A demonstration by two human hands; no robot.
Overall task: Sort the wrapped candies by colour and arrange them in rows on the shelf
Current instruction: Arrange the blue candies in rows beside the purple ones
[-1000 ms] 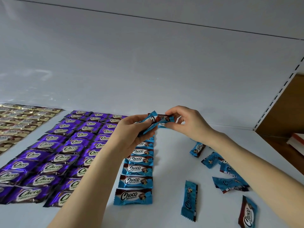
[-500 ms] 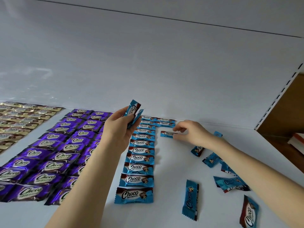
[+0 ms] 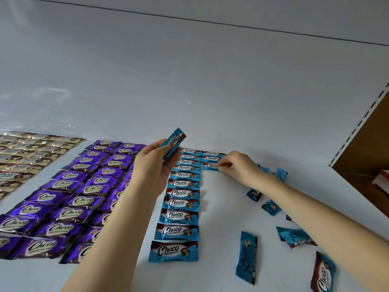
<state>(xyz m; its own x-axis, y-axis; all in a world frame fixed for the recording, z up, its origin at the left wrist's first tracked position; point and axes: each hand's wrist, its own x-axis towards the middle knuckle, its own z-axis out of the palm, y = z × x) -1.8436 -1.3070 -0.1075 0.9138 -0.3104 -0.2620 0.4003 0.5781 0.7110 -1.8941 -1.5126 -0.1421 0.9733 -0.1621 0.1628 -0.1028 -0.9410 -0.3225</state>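
On the white shelf (image 3: 219,207), a long row of blue Choco candies (image 3: 181,203) runs front to back in the middle. A second, short blue row starts at the back wall beside it. My right hand (image 3: 237,167) pinches the right end of that short row's nearest candy (image 3: 210,166), which lies flat on the shelf. My left hand (image 3: 154,165) is raised above the long row and grips a few blue candies (image 3: 173,142) upright. Purple candies (image 3: 69,199) fill rows at left, gold candies (image 3: 23,157) at far left.
Loose blue candies (image 3: 246,256) lie scattered at right, partly under my right forearm. The shelf's white back wall (image 3: 189,91) stands just behind the rows. A perforated upright (image 3: 357,127) bounds the right side; beyond it is a brown surface with a book (image 3: 382,180).
My right hand took one blue candy from the bunch in my left hand and carried it down to the shelf, into the short second row. My left hand rose slightly with the remaining candies.
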